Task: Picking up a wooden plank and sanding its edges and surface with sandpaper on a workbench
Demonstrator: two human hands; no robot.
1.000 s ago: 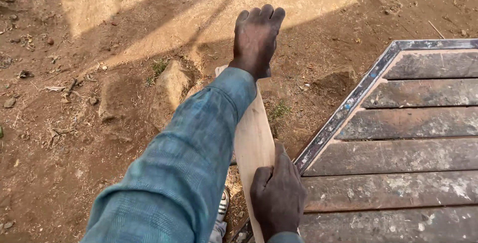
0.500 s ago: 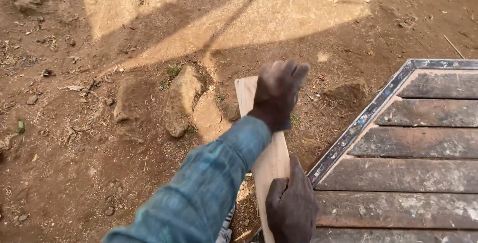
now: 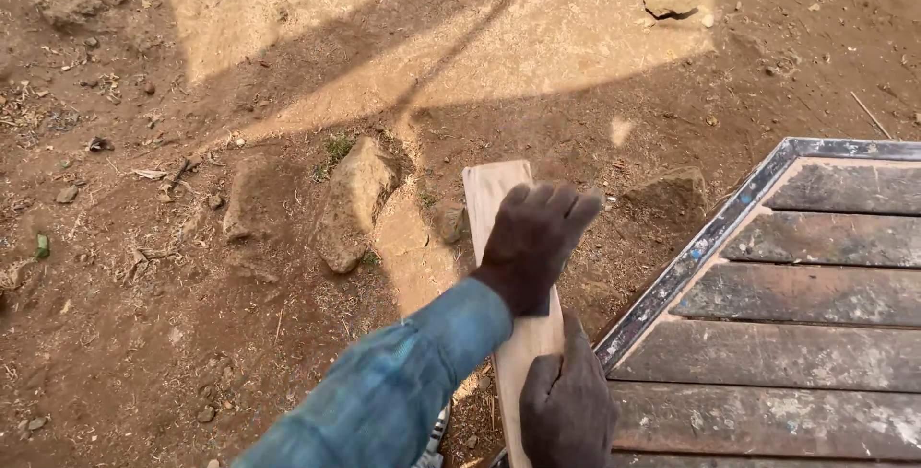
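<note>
Over dirt [image 3: 240, 334], hands [image 3: 537, 247] flat on plank [image 3: 497, 190]

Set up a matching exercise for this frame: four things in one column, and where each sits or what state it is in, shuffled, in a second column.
Things:
1. left hand
2. right hand
3. wooden board
4. slatted platform

Places or states:
A. at the right of the frame, dark planks in a metal edge
B. pressed flat on the board, further up it
C. gripping the board's near end, at the bottom of the frame
D. pale and narrow, its far end over the dirt ground

Pairs: 1-B, 2-C, 3-D, 4-A
</note>
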